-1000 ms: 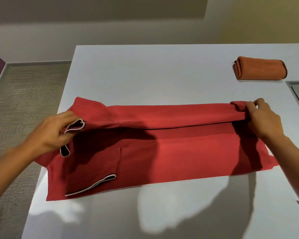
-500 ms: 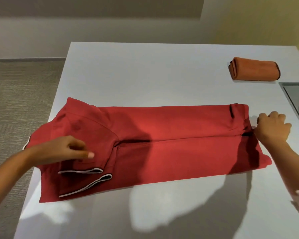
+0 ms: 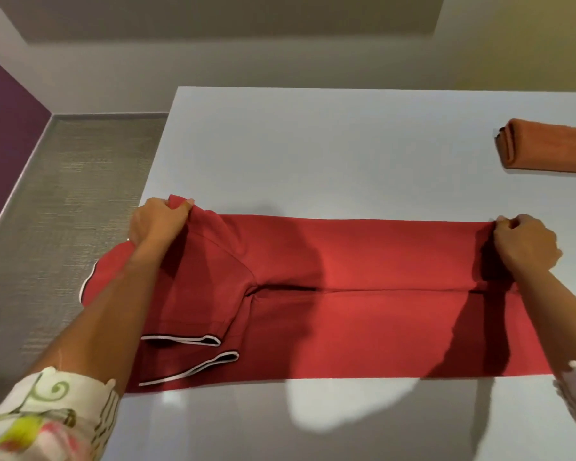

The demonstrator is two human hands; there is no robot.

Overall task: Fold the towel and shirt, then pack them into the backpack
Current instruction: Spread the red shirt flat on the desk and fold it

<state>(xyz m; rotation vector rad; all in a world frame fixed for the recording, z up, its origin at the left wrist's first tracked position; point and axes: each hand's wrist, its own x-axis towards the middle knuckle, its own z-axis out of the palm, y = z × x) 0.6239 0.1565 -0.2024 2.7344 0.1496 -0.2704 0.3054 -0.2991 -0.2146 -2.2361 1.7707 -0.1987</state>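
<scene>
A red shirt (image 3: 346, 294) with white-trimmed sleeves lies folded lengthwise across the white table (image 3: 313, 144), both sleeves stacked at its left near side. My left hand (image 3: 157, 221) grips the shirt's far left corner at the shoulder. My right hand (image 3: 522, 244) pinches the far right corner at the hem. A folded orange towel (image 3: 546, 148) rests at the far right of the table, apart from the shirt and cut off by the frame edge. No backpack is in view.
The table's left edge (image 3: 153, 181) runs close to my left hand, and part of the shirt hangs over it. Beyond it lies grey carpeted floor (image 3: 64, 211). A purple wall (image 3: 4, 134) stands at the far left.
The far half of the shirt was laid down and let go. Both hands then moved to the far corners and took hold of them. The camera shifted left.
</scene>
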